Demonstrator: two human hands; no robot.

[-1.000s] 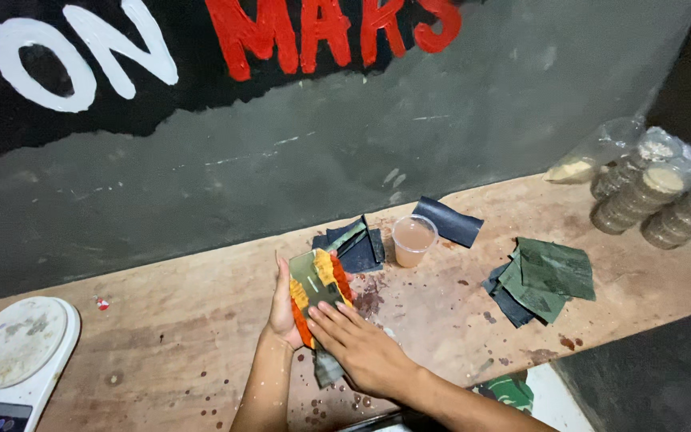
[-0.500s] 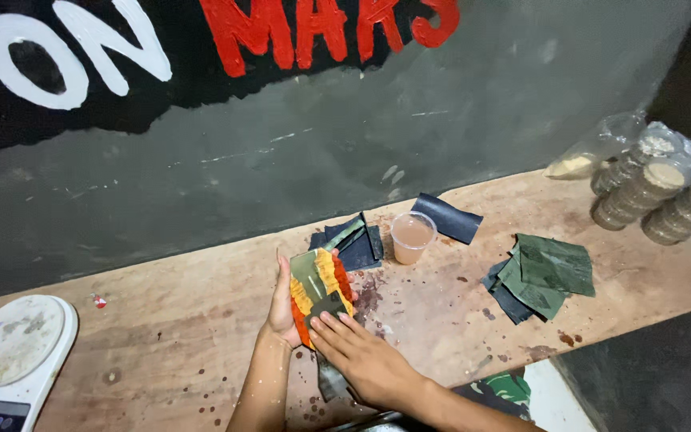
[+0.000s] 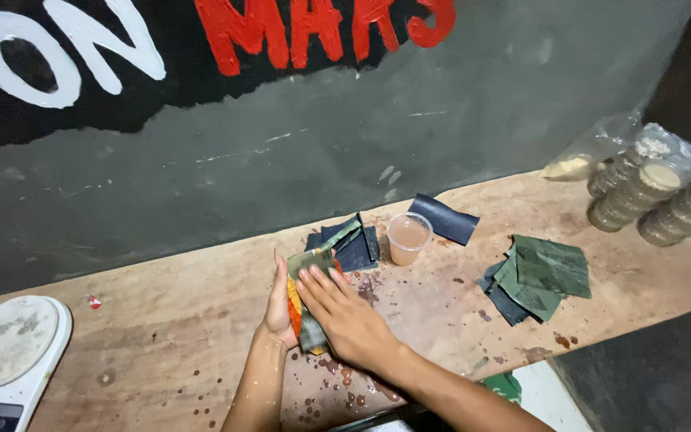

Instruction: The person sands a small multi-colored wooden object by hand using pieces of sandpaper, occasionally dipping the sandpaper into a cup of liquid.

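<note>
The left hand (image 3: 279,308) cups an orange object (image 3: 293,308) from its side, fingers curled closed against it, holding it upright on the wooden bench (image 3: 161,344). The right hand (image 3: 344,316) lies flat over a dark green sandpaper sheet (image 3: 313,300), pressing it onto the object rather than pinching it. The bench around them is wet and spattered with reddish drops. A plastic cup of cloudy water (image 3: 408,238) stands near, just beyond the fingertips, among other sandpaper pieces (image 3: 349,244). As I judge it, a slip on the wet surface could jerk the hands forward and tip the cup, and the loosely pressed sheet could slide off
</note>
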